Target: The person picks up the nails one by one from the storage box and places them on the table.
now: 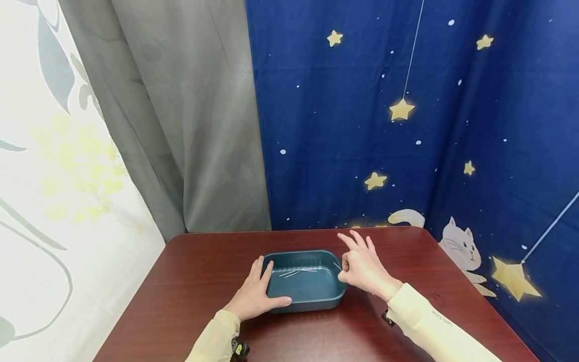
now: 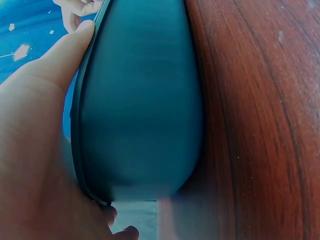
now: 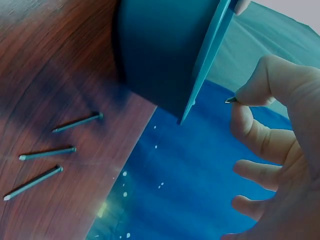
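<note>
A dark teal plastic tray stands on the table, with several thin metal nails lying on its floor. My left hand rests across the tray's near left corner, fingers extended along the left rim and thumb on the front rim. From the left wrist, the thumb is seen lying along the rim. Above the tray's right end, my right hand pinches a nail between thumb and index finger, the other fingers spread. Only the nail's tip shows in the right wrist view.
Three loose nails lie on the brown wooden table, to the right of the tray. Behind the table hang a grey curtain and a blue starry curtain.
</note>
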`<control>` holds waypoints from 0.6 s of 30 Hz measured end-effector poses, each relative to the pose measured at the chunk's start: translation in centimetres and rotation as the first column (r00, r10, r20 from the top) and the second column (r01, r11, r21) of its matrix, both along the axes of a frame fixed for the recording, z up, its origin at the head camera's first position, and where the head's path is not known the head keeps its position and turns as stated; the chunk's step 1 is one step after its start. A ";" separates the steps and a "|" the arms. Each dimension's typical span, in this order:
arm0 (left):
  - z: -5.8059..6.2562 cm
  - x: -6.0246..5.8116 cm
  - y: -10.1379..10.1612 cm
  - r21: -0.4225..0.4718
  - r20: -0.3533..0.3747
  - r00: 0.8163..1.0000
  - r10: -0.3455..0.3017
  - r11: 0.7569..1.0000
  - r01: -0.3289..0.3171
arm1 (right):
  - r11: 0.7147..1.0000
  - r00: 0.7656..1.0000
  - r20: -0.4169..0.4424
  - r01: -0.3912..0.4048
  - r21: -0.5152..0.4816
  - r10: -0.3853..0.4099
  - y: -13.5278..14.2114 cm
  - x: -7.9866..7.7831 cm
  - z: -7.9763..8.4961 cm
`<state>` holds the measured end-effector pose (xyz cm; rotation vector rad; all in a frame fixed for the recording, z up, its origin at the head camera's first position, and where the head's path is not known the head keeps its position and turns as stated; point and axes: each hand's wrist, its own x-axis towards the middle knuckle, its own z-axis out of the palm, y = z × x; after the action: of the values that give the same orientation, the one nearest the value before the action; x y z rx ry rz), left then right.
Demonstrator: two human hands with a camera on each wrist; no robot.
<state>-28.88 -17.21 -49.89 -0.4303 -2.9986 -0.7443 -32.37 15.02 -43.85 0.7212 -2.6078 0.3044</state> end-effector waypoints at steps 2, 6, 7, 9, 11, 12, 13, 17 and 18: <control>0.0 0.0 0.0 0.002 -0.002 1.000 -0.001 1.000 0.001 | 1.000 1.000 0.002 0.008 -0.001 -0.008 0.4 0.0 0.0; 0.0 0.1 0.1 0.011 0.002 1.000 -0.005 1.000 0.005 | 1.000 1.000 0.016 0.023 0.000 -0.023 1.1 0.0 -0.2; 0.0 0.1 0.1 0.015 0.003 1.000 -0.005 1.000 0.005 | 1.000 1.000 0.018 0.026 0.000 -0.026 1.3 0.1 -0.2; 0.0 0.2 0.1 0.020 0.003 1.000 -0.003 1.000 0.003 | 1.000 0.999 0.021 0.030 0.004 -0.030 1.7 0.1 -0.3; 0.0 0.2 0.1 0.020 0.002 1.000 -0.001 1.000 0.001 | 1.000 0.999 0.023 0.029 0.003 -0.029 2.0 0.1 -0.4; 0.0 0.2 0.1 0.017 0.001 1.000 0.001 1.000 -0.001 | 1.000 0.999 0.025 0.029 0.003 -0.029 2.2 0.1 -0.5; -0.1 0.2 0.1 0.015 0.000 1.000 0.002 1.000 -0.002 | 1.000 0.999 0.026 0.027 0.000 -0.027 2.4 0.1 -0.5; -0.1 0.0 0.1 0.007 -0.001 1.000 0.001 1.000 -0.001 | 1.000 0.999 0.031 0.029 -0.001 -0.028 3.1 -0.1 -0.7; -0.1 0.0 0.1 0.009 -0.001 1.000 0.001 1.000 -0.001 | 0.999 0.999 0.032 0.032 0.002 -0.032 3.3 -0.2 -0.7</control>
<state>-28.88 -17.16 -50.02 -0.4290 -2.9934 -0.7564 -32.54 18.36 -44.59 0.6794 -2.6476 0.3065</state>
